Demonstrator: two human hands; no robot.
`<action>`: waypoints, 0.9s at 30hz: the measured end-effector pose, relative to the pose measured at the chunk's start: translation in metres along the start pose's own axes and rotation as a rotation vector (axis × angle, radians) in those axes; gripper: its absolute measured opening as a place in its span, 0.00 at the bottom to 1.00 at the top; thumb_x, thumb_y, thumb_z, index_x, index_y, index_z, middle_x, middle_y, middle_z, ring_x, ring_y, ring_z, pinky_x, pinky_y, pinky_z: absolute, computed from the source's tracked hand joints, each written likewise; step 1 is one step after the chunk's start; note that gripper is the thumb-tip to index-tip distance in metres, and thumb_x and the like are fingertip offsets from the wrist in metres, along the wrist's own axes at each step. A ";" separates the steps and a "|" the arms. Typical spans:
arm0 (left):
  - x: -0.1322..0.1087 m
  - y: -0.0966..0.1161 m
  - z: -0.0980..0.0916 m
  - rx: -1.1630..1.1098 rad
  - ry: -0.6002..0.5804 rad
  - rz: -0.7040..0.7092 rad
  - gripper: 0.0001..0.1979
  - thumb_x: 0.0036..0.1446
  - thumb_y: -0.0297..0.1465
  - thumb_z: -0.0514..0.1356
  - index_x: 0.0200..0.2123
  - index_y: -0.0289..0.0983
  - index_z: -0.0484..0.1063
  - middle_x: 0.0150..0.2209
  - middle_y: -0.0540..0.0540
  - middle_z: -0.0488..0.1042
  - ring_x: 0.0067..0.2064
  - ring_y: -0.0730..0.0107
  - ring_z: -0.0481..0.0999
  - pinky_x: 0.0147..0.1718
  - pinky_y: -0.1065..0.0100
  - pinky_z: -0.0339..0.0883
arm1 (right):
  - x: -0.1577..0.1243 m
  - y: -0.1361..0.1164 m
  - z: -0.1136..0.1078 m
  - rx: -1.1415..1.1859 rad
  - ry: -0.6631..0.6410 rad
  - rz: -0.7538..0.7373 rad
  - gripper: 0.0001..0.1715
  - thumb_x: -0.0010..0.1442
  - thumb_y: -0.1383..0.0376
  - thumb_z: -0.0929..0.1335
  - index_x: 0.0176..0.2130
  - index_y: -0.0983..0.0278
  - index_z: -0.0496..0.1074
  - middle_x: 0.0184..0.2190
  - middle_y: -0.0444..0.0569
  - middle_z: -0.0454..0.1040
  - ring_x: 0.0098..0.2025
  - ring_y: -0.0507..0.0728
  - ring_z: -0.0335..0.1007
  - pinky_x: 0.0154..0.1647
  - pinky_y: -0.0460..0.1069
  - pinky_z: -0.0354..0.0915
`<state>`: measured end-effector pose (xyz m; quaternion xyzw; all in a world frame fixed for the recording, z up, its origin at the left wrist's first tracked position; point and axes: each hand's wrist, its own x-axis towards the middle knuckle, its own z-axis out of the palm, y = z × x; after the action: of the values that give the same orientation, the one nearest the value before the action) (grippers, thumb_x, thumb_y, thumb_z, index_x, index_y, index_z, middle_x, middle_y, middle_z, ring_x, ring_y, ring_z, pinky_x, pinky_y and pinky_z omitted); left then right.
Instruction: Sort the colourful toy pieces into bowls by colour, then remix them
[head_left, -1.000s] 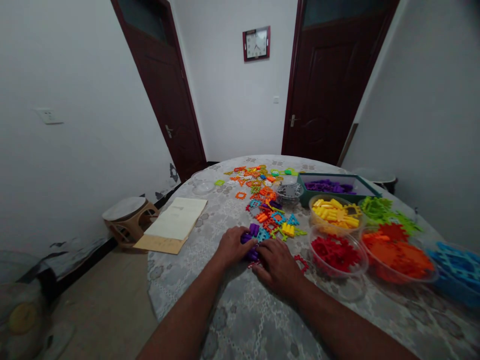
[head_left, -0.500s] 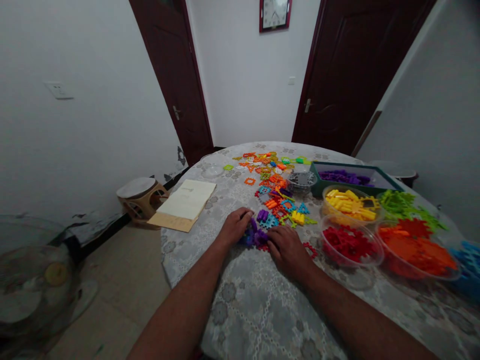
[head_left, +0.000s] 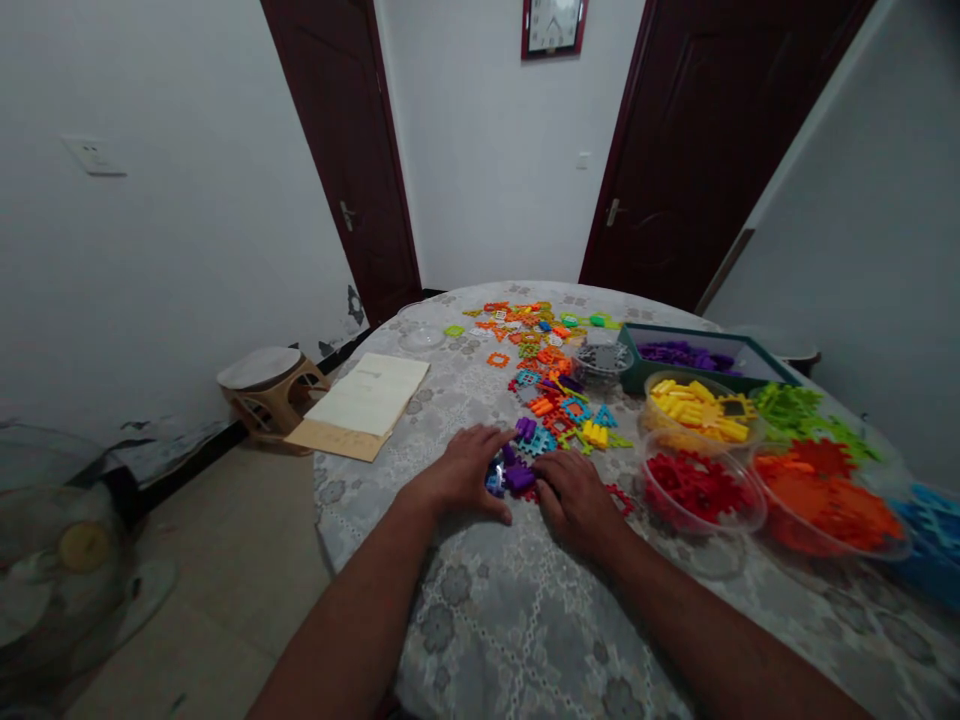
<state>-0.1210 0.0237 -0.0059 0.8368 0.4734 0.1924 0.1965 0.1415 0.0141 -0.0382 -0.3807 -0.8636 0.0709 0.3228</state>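
Observation:
My left hand is at the near middle of the table, thumb and fingers spread apart around the left side of a small group of plastic building pieces. In that group lie a purple building piece and a blue piece, partly hidden by the hand. From the right, my right hand has its fingers curled, with the tips against the purple piece. Just beyond are another purple piece and a light blue toothed piece. A red toothed piece lies beside my right hand.
Many mixed building pieces spread toward the far edge. On the right stand tubs of yellow, red and orange pieces, plus a green-edged box holding purple ones. An open notebook lies on the left.
My left hand has opened, its thumb swinging away from the fingers toward me. The purple piece between the hands now lies lower and flatter. My right hand has barely moved.

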 end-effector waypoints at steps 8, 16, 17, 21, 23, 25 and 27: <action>0.020 0.011 0.029 -0.100 0.095 0.088 0.56 0.37 0.45 0.82 0.69 0.43 0.66 0.64 0.35 0.70 0.65 0.43 0.69 0.66 0.48 0.61 | -0.001 0.002 0.003 0.010 -0.004 0.009 0.14 0.68 0.69 0.67 0.53 0.63 0.75 0.51 0.56 0.77 0.55 0.65 0.71 0.64 0.66 0.63; 0.021 0.028 0.039 -0.090 0.215 0.149 0.30 0.50 0.35 0.74 0.57 0.42 0.74 0.52 0.40 0.73 0.55 0.52 0.73 0.55 0.55 0.69 | 0.000 0.002 0.004 0.023 0.000 0.027 0.16 0.68 0.70 0.65 0.53 0.61 0.74 0.50 0.56 0.77 0.55 0.64 0.71 0.64 0.66 0.65; 0.021 0.030 0.039 -0.079 0.216 0.157 0.27 0.52 0.34 0.73 0.55 0.42 0.74 0.51 0.41 0.74 0.54 0.53 0.73 0.55 0.55 0.69 | 0.000 0.002 0.004 0.025 -0.003 0.029 0.16 0.69 0.71 0.65 0.54 0.61 0.74 0.50 0.56 0.77 0.55 0.64 0.71 0.63 0.66 0.65; 0.023 0.031 0.044 -0.036 0.218 0.198 0.22 0.54 0.31 0.68 0.53 0.42 0.74 0.49 0.40 0.75 0.52 0.52 0.74 0.53 0.55 0.69 | 0.001 0.001 0.002 0.044 -0.020 0.016 0.19 0.69 0.72 0.63 0.55 0.61 0.73 0.51 0.56 0.77 0.54 0.64 0.71 0.63 0.65 0.66; 0.024 0.030 0.047 -0.051 0.217 0.192 0.22 0.54 0.29 0.67 0.53 0.41 0.74 0.49 0.40 0.76 0.52 0.53 0.75 0.52 0.56 0.69 | 0.001 0.000 0.000 0.047 -0.014 0.009 0.19 0.68 0.73 0.63 0.55 0.61 0.73 0.52 0.56 0.77 0.54 0.64 0.71 0.64 0.65 0.65; 0.025 0.028 0.050 -0.074 0.212 0.179 0.21 0.53 0.27 0.66 0.52 0.41 0.73 0.48 0.40 0.76 0.51 0.53 0.75 0.52 0.56 0.70 | 0.000 -0.002 -0.001 0.046 0.000 0.010 0.21 0.66 0.73 0.63 0.54 0.61 0.74 0.53 0.56 0.77 0.55 0.64 0.72 0.65 0.66 0.65; 0.026 0.027 0.050 -0.086 0.208 0.166 0.21 0.53 0.27 0.66 0.52 0.41 0.73 0.48 0.40 0.77 0.51 0.52 0.76 0.52 0.55 0.70 | -0.001 -0.003 -0.002 0.048 0.003 0.011 0.25 0.61 0.74 0.63 0.55 0.60 0.74 0.54 0.56 0.77 0.56 0.66 0.71 0.65 0.67 0.64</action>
<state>-0.0637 0.0259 -0.0307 0.8394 0.4117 0.3138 0.1656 0.1417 0.0113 -0.0362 -0.3778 -0.8590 0.0927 0.3329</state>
